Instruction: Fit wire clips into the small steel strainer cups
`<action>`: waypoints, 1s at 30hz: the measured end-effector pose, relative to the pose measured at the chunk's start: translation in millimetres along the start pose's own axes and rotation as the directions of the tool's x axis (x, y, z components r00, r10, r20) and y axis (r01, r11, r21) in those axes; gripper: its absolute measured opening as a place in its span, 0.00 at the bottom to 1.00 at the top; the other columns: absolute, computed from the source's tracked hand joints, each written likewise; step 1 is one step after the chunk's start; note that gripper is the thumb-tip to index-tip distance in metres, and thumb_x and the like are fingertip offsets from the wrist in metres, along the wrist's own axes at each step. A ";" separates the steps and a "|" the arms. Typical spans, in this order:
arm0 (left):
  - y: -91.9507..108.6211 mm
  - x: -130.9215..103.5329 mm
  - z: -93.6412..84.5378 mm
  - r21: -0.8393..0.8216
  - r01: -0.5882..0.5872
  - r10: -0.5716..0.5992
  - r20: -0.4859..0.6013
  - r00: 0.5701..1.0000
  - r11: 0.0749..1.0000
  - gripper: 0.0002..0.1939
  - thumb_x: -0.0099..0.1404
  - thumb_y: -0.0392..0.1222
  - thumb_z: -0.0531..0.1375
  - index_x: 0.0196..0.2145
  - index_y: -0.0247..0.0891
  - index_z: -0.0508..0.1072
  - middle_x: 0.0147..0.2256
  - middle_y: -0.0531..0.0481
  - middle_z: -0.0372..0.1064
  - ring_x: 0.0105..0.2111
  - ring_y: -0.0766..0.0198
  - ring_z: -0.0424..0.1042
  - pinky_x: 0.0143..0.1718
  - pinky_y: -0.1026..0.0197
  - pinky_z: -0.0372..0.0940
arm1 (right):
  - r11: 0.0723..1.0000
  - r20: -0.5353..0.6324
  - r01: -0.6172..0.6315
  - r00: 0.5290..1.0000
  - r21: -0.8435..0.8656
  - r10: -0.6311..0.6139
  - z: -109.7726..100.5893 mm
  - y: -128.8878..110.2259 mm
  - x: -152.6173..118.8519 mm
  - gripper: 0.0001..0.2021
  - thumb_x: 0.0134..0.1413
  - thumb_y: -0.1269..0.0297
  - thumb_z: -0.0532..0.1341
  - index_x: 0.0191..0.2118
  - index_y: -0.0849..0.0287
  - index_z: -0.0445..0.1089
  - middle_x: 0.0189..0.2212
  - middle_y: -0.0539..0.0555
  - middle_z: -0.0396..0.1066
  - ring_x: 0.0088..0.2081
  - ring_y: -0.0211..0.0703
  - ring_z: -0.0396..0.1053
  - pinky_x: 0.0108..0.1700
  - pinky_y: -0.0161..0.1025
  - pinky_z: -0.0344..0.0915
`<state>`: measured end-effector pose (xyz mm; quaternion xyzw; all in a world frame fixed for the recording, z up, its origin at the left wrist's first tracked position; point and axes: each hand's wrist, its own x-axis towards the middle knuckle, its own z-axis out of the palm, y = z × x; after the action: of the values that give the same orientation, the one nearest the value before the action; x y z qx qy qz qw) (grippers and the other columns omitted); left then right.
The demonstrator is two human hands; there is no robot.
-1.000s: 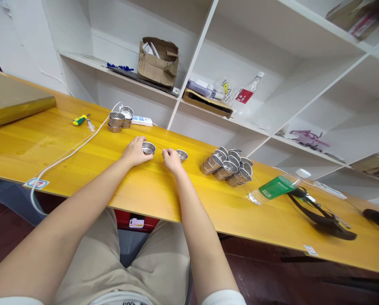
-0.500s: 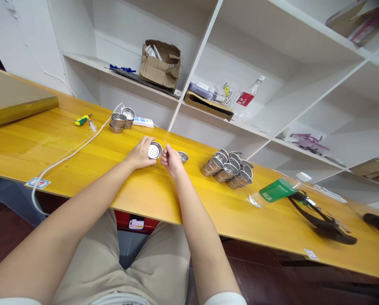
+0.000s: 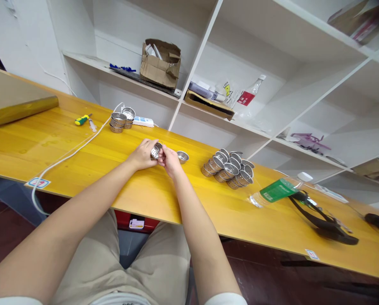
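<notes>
A small perforated metal cup is gripped in my left hand, its holed bottom facing me. My right hand is closed at the cup's right side, thumb and forefinger pressed together near the rim. Whatever is between those fingertips is too small to make out. Just right of my right hand, another metal cup sits on the yellow wooden table.
Several stacked metal cups stand to the right, beside a green-labelled bottle and a black strap. At the left are more cups, a screwdriver and a white cable. Shelves rise behind.
My right hand has moved slightly left, against the cup. The cup in my left hand has tilted and is now more covered by my fingers.
</notes>
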<state>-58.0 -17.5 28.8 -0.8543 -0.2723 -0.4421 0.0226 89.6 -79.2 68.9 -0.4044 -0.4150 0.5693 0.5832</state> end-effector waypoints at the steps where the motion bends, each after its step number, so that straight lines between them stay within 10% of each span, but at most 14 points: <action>1: -0.2 -0.1 0.2 0.005 -0.002 0.002 -0.001 1.000 1.000 0.40 0.56 0.44 0.68 0.64 0.31 0.63 0.54 0.34 0.72 0.55 0.42 0.70 0.59 0.40 0.66 | 1.000 -0.001 -0.001 1.000 -0.001 0.001 0.0 0.2 0.0 0.21 0.61 0.50 0.66 0.25 0.58 0.62 0.18 0.45 0.62 0.17 0.29 0.56 0.17 0.28 0.48; 10: -1.3 -0.5 -0.2 0.027 0.017 -0.018 0.043 0.999 0.999 0.41 0.56 0.44 0.68 0.64 0.27 0.63 0.52 0.33 0.74 0.53 0.41 0.70 0.57 0.41 0.68 | 0.998 -0.006 -0.044 0.999 0.034 0.045 -3.3 4.2 3.6 0.18 0.64 0.55 0.64 0.25 0.58 0.64 0.18 0.47 0.65 0.18 0.32 0.62 0.18 0.29 0.55; 30: 10.2 4.7 -5.5 0.010 -0.075 0.074 0.060 0.995 0.997 0.34 0.55 0.43 0.68 0.58 0.36 0.66 0.47 0.39 0.74 0.49 0.45 0.72 0.55 0.44 0.69 | 0.982 0.015 -0.188 0.982 0.010 0.188 -11.1 -0.7 4.2 0.26 0.61 0.48 0.62 0.19 0.55 0.53 0.12 0.44 0.58 0.12 0.27 0.42 0.15 0.29 0.39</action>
<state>-55.0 -25.7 37.8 -0.8766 -0.2436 -0.4135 0.0360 100.4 -75.0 66.0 -0.4345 -0.3757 0.6270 0.5263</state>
